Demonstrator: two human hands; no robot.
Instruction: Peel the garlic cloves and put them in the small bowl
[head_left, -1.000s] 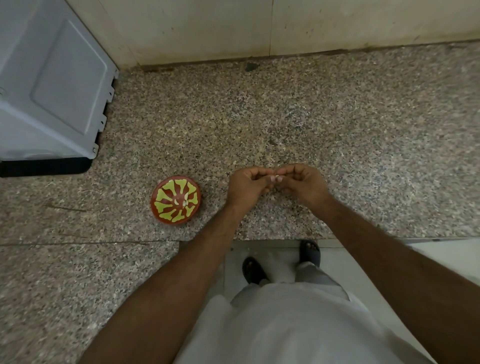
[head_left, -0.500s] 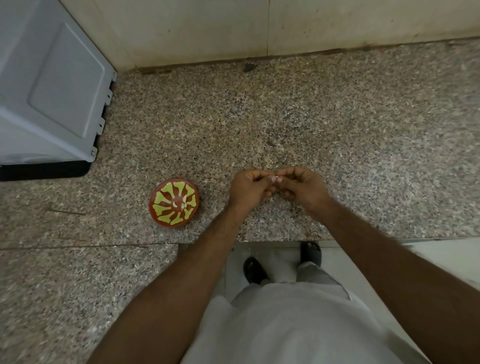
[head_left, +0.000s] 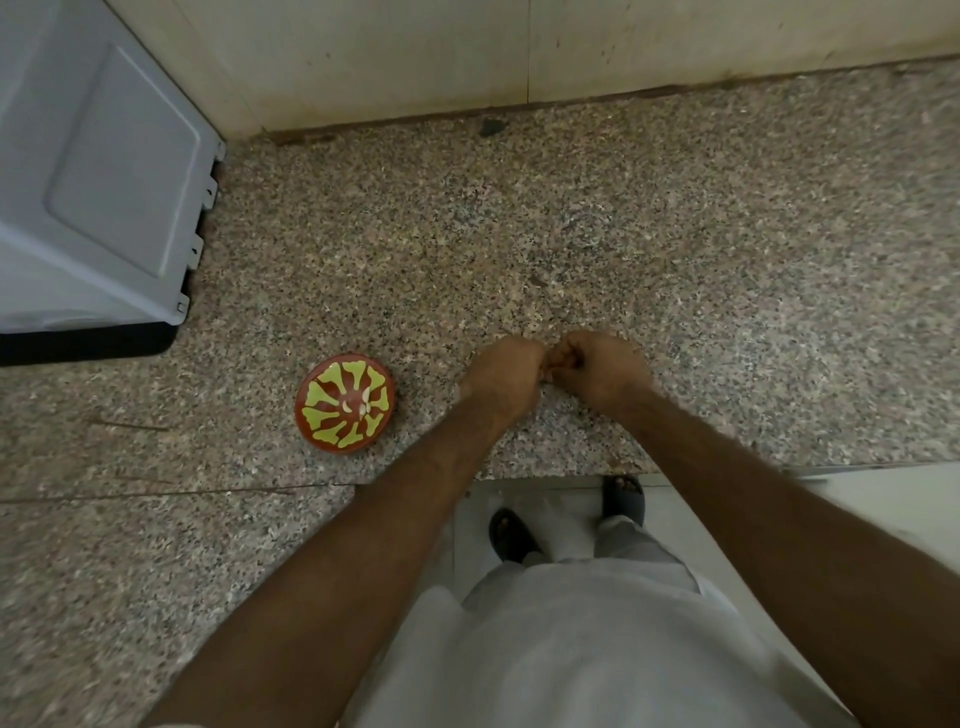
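Speckled granite counter (head_left: 623, 218), grey appliance (head_left: 93, 182) at left, cream wall (head_left: 467, 52) behind

Two hands (head_left: 553, 371) — one small bowl (head_left: 344, 403) holding about three peeled cloves (head_left: 358, 404) — one grey appliance (head_left: 98, 187).

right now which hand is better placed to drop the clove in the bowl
Left, probably. The left hand is the one nearer the bowl, which sits to its left on the counter. The right hand would have to cross over it. The clove itself is hidden between them.

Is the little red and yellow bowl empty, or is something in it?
Not empty. A few pale peeled cloves lie inside the small bowl.
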